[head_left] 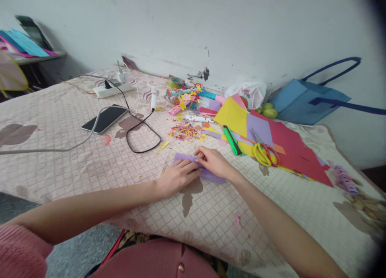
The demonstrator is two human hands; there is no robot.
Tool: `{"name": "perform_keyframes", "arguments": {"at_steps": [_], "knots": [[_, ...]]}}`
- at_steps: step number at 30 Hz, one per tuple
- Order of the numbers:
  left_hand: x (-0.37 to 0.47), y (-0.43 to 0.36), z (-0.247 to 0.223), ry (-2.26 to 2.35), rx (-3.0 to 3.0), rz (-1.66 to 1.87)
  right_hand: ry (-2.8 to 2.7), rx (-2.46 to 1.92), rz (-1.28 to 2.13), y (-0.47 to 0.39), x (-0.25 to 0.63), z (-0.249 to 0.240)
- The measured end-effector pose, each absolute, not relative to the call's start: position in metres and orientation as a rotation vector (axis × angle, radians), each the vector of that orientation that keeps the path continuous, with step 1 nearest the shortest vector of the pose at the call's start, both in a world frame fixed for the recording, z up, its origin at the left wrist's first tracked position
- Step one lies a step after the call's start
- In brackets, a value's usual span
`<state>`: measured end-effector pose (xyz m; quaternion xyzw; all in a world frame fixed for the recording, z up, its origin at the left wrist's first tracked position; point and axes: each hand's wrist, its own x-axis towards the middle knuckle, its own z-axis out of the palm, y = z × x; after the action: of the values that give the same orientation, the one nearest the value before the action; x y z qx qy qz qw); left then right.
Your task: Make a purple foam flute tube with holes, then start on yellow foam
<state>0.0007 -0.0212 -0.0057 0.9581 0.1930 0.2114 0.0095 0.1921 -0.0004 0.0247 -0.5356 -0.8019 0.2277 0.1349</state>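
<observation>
A strip of purple paper (pixel 214 177) lies on the patterned tablecloth (pixel 144 213) near the front edge. My left hand (pixel 178 174) rests on its left part, fingers laid out flat over the paper. From the right, my right hand (pixel 213 161) touches the strip's upper middle, its thumb and fingers pinched together on the paper. Part of the strip is hidden under both hands. Just beyond my right hand is a green cutter (pixel 232 140).
Scissors (pixel 261 154) lie on coloured sheets (pixel 289 145) to the right. Paper scraps (pixel 184 131) are scattered beyond the hands. A phone (pixel 105 119), a glue gun (pixel 153 98), cables and a power strip (pixel 113 90) are at left. A blue bag (pixel 307 101) stands back right.
</observation>
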Motion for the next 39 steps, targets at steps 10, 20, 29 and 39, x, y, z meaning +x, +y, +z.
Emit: {"name": "perform_keyframes", "arguments": {"at_steps": [10,20,29,39], "knots": [[0.000,-0.025,-0.002,0.727,2.965,0.627,-2.441,-1.479,0.441,-0.022,0.191,0.023],[-0.005,-0.021,0.001,0.847,2.967,0.747,-2.423,-1.412,0.123,-0.038,0.189,0.009],[-0.009,-0.016,0.002,0.775,2.965,0.772,-2.380,-1.343,0.176,-0.049,0.199,0.011],[-0.010,-0.014,0.001,0.792,2.927,0.773,-2.239,-1.400,0.317,-0.058,0.213,0.008]]}}
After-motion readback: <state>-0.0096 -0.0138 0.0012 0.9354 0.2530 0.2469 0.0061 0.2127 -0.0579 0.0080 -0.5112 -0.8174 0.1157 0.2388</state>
